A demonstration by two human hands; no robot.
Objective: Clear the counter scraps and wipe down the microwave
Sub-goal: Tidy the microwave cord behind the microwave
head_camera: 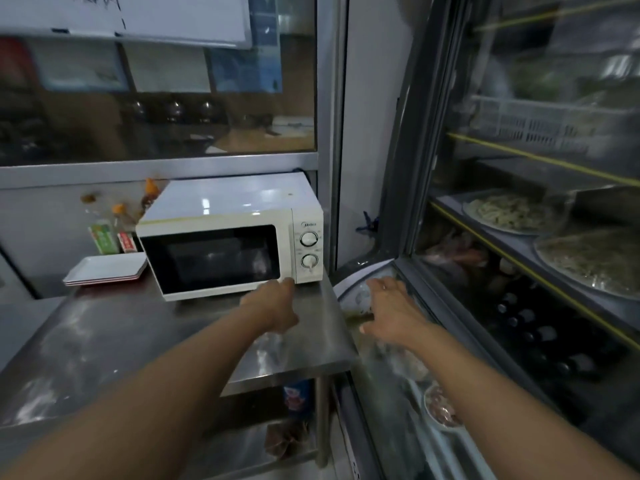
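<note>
White microwave (228, 244) at back of steel counter (104, 341). Left hand (273, 303) reaches to its lower front corner, fingertips touching; grip unclear, blurred. Right hand (391, 313) spread flat over glass display case (519, 237), contents beneath smeared, indistinct.

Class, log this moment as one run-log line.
left hand: open, at microwave lower front corner | right hand: open, over display fridge ledge | steel counter: smeared
</note>
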